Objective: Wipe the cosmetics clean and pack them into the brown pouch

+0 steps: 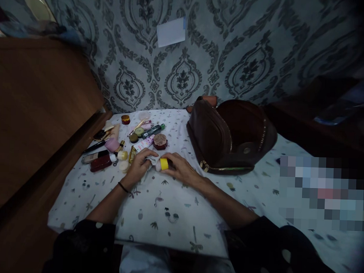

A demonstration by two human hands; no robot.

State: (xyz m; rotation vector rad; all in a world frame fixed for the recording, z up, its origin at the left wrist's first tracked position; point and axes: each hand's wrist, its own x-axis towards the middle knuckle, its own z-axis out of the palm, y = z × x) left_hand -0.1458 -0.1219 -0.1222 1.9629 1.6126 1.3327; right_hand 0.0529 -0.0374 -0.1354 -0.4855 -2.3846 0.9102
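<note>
My right hand [178, 167] grips a small jar [163, 164] with a yellow lid, tipped on its side above the printed sheet. In my left hand [141, 163] is a whitish cloth or wipe [154, 160], pinched between thumb and fingers and held against the pale end of the jar. Just beyond the hands stands a dark red jar with a glittery lid [160, 141]. A white and pink tube [144, 144] and a gold item [132, 154] lie close to my left hand.
Several cosmetics cluster at the left, among them a dark red bottle [101, 163], a pink round item [112, 144] and a green-capped bottle [154, 130]. An unzipped brown bag [213, 133] stands at the right. A wooden cabinet [37, 95] borders the left side; patterned wall behind.
</note>
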